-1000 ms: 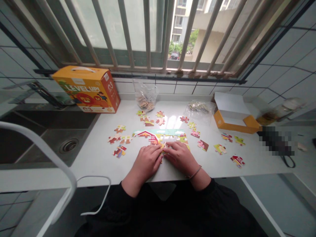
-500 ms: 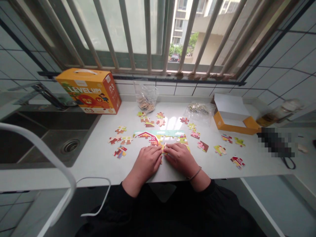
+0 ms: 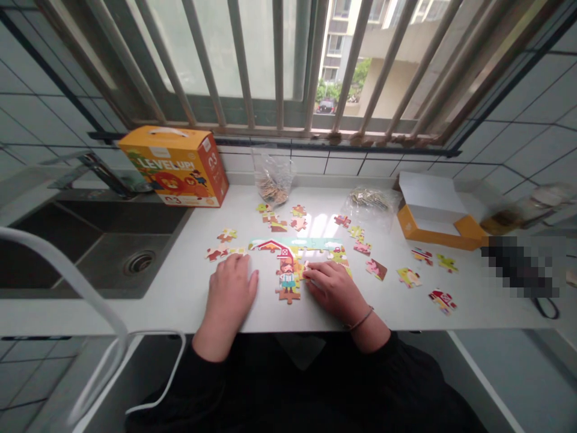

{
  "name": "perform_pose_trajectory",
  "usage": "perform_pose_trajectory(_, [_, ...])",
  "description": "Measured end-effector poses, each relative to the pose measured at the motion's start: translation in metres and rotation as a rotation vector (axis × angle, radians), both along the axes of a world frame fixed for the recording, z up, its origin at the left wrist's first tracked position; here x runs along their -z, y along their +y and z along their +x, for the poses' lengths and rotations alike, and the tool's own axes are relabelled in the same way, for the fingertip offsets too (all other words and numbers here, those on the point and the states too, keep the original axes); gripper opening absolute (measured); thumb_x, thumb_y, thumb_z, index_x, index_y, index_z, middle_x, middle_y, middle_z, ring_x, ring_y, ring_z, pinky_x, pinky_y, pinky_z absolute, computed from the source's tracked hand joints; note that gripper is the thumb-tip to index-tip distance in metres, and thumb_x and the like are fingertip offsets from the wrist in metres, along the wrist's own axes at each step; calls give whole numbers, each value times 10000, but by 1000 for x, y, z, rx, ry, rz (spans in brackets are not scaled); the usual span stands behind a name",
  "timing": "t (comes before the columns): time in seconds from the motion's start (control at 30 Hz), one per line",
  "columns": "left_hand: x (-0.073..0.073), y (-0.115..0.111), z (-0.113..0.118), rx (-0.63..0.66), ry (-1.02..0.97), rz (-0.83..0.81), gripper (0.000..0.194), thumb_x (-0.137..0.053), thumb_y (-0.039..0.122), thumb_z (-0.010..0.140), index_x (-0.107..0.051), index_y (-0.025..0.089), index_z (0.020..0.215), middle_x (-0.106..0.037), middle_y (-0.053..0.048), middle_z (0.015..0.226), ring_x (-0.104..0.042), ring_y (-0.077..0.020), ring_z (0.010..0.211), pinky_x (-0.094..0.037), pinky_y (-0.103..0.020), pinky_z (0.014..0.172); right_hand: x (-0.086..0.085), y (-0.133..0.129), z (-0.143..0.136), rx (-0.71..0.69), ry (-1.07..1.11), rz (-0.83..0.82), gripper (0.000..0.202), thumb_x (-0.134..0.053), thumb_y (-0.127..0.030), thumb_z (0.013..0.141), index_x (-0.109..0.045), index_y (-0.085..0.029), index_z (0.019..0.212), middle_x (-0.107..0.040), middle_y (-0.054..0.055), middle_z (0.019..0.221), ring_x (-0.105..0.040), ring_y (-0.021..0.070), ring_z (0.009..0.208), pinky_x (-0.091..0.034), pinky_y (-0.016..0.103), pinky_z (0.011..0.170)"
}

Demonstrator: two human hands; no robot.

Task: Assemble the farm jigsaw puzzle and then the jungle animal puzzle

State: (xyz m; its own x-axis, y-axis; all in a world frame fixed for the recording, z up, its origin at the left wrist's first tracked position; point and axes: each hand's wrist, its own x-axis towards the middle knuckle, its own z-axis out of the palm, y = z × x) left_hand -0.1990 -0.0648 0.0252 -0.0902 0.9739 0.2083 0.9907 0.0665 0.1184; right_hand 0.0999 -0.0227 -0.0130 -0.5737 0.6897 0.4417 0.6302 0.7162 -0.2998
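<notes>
Puzzle of colourful interlocking cardboard pieces (image 3: 288, 278) lies mid-frame, its column running down-frame, between open-gripped left hand (image 3: 229, 296) and nearer right hand (image 3: 334, 290), fingertips touching it, grip unclear.

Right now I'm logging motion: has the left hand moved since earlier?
Yes: the left hand has moved left, off the partial puzzle, toward the sink.

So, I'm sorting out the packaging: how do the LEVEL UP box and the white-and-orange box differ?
The LEVEL UP box is shut, while the white-and-orange box is open. The LEVEL UP box stands tall; the white-and-orange box sits low. The LEVEL UP box shows printed characters, the white-and-orange box mostly plain surfaces. Both have orange on them and rest on the counter.
</notes>
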Motion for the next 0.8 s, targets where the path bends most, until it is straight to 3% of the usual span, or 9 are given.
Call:
perform_pose_trajectory(0.1, [-1, -9, -34, -189, 52, -43, 482, -566, 422, 1058, -710, 99, 1385, -680, -259, 1408, -656, -445, 1225, -567, -565, 1020, -2, -1, 0, 6, 2, -11, 181, -669, -254, 1094, -774, -270, 1241, -804, 96, 1344, -732, 299, 1169, -576, 502, 1022])
perform_pose_trajectory(0.2, [4, -15, -62, -180, 29, -89, 471, -557, 481, 1055, -762, 105, 1252, -712, -239, 1301, -671, -415, 1174, -540, -543, 1091, -3, -1, -1, 14, 3, -15, 180, -656, -260, 1105, -783, -272, 1231, -807, 99, 1332, -733, 297, 1163, -581, 501, 1021])
perform_pose_trajectory(0.33, [7, -13, -79, -170, -64, -99, 472, -650, 499, 988, -764, 123, 1249, -732, -215, 1251, -681, -392, 1177, -531, -512, 1127, -3, -1, -1, 11, 11, -17, 189, -643, -251, 1109, -785, -268, 1233, -807, 103, 1329, -733, 292, 1155, -586, 498, 1023])
perform_pose_trajectory(0.47, [1, -7, -83, -186, -188, -105, 428, -732, 500, 908, -758, 160, 1167, -746, -199, 1219, -698, -380, 1167, -547, -499, 1107, -2, -1, 0, 6, 16, -18, 195, -647, -239, 1102, -787, -256, 1238, -806, 107, 1332, -731, 295, 1171, -587, 502, 1030])
perform_pose_trajectory(0.6, [-8, -10, -79, -228, -362, -44, 386, -799, 499, 822, -700, 220, 1069, -764, -109, 1083, -735, -311, 964, -579, -408, 888, -3, -1, 0, 6, 14, -12, 196, -656, -231, 1094, -794, -257, 1231, -811, 113, 1313, -741, 296, 1159, -597, 503, 1015])
perform_pose_trajectory(0.7, [-12, -17, -68, -261, -474, -13, 327, -766, 558, 855, -645, 262, 924, -734, -9, 842, -695, -249, 782, -502, -333, 741, -3, -1, 0, 7, 17, -24, 208, -671, -218, 1080, -795, -268, 1239, -810, 110, 1319, -740, 296, 1172, -597, 510, 1031])
perform_pose_trajectory(0.8, [-12, -22, -48, -233, -618, -17, 383, -703, 625, 906, -625, 259, 828, -721, 8, 754, -658, -217, 710, -453, -304, 686, -1, -1, 1, 9, 19, -32, 215, -684, -215, 1071, -800, -275, 1242, -808, 112, 1322, -739, 294, 1174, -596, 509, 1038])
